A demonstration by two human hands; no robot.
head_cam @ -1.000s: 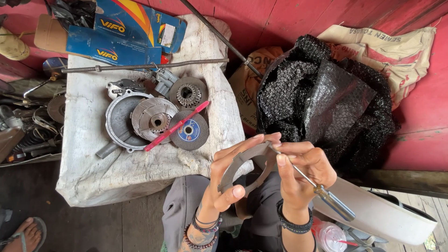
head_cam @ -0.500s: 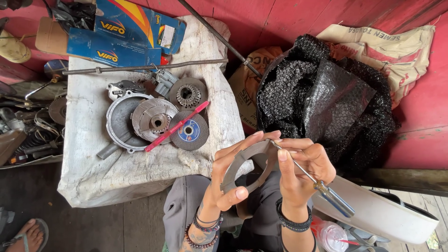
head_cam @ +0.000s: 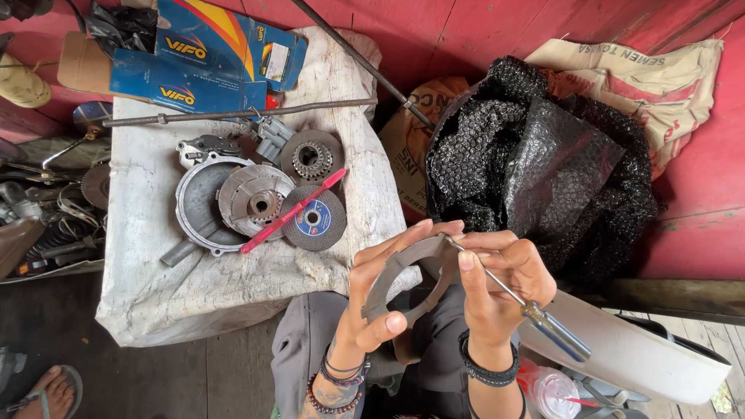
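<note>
Holding the grey metal ring (head_cam: 403, 279) up at about 6 o'clock in the view, left hand (head_cam: 372, 299) has its grip clamped on the lower rim, while the right hand (head_cam: 497, 283) is closed round a screwdriver (head_cam: 516, 299) with the tip on the ring's upper edge. I'd say keep the tip shallow and the ring braced. Cloth-covered tabletop (head_cam: 155, 295) at 10 o'clock carries clutch parts (head_cam: 252, 200) and a grinding disc (head_cam: 313, 218); red plank wall (head_cam: 466, 31) at 12, black bubble wrap (head_cam: 535, 163) at 2.

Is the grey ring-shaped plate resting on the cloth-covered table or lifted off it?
Lifted. The left hand pinches the grey ring plate in the air above the lap, and the right hand puts a screwdriver tip to it.
</note>
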